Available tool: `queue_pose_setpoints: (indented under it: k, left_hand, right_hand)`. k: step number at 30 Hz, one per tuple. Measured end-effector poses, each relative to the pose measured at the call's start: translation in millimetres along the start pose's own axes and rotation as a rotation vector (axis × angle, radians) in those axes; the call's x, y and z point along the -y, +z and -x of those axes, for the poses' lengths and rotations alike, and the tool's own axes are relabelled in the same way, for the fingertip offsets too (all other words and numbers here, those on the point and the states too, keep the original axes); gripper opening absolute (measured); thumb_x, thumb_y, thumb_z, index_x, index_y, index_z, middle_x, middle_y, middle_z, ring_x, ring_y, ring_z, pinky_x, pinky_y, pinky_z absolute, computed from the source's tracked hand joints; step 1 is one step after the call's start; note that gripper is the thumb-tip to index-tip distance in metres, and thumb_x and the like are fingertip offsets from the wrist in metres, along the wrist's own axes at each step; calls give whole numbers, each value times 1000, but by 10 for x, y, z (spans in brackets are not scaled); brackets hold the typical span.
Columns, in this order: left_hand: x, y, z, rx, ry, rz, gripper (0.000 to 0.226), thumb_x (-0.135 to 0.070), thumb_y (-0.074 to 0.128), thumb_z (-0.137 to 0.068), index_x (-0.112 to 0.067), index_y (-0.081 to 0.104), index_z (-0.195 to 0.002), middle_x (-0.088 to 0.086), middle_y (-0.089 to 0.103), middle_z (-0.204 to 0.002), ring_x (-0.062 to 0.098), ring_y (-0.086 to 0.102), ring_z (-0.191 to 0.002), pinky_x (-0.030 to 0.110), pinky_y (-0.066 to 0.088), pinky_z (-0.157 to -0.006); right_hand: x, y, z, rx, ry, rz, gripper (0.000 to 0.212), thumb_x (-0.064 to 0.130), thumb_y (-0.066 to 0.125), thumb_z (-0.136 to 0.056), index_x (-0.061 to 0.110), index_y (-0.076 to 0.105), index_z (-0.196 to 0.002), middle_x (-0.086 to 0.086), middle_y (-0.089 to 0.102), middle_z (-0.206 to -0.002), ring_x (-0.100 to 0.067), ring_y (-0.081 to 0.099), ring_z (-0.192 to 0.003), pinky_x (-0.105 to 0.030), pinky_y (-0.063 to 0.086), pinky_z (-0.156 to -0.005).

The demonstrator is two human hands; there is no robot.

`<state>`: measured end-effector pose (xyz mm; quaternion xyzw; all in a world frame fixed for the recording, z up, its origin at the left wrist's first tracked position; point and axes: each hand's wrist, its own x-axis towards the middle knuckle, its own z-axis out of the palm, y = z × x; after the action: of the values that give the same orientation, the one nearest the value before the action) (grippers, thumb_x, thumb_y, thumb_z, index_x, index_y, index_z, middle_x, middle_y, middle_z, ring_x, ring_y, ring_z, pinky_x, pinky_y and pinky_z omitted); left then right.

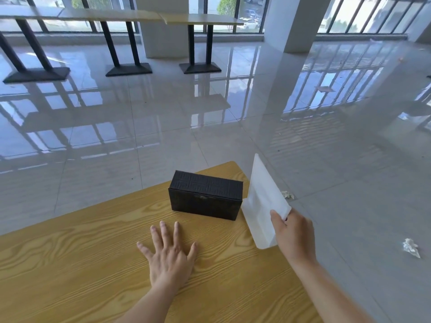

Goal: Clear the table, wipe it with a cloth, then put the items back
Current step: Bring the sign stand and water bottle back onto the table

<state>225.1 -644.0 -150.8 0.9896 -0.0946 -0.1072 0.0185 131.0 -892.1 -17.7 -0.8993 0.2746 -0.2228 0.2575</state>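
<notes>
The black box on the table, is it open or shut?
Shut. The black box shows an unbroken top with no flap lifted, resting flat on the wooden table.

Head view. No text, label, brand, number or sign can be read. The black box [205, 197] on the surface [70, 264] carries a fine embossed line pattern on its top and front. This is probably texture only, since the view is too soft to resolve any characters. The white pouch [263, 206] turns a plain face to the camera.
</notes>
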Motion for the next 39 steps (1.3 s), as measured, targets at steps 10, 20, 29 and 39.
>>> queue_pose_setpoints:
  k: [10,20,29,39]
  left_hand:
    - [14,71,-5,-69,6,18,91,-82,-6,-82,-27,-6,-154,10,-8,-164,35,-15,-148,70,-8,-110]
    - [24,121,-15,-132,4,36,90,-83,8,-84,-27,16,-154,10,12,-163,34,1,-150,70,-2,-111]
    - [13,156,-49,-146,-5,45,86,-81,23,-85,-25,35,-150,12,29,-158,35,16,-148,71,6,-112]
    - [21,186,-71,-172,3,61,84,-80,31,-84,-25,42,-147,13,33,-156,36,21,-146,72,10,-111]
  right_hand:
    - [-119,314,-439,-4,38,-52,40,19,66,-90,8,47,-57,-1,48,-47,-22,47,-47,-26,29,-45]
    - [-34,588,-895,23,60,-107,28,23,65,-90,-1,63,-76,-10,66,-67,-31,61,-66,-38,51,-61]
    - [-6,747,-1192,35,74,-130,27,25,65,-90,-2,66,-87,-15,70,-83,-34,64,-79,-43,54,-68]
    - [66,842,-1363,101,79,-183,22,23,64,-90,4,71,-99,-9,73,-92,-29,67,-87,-33,52,-70]
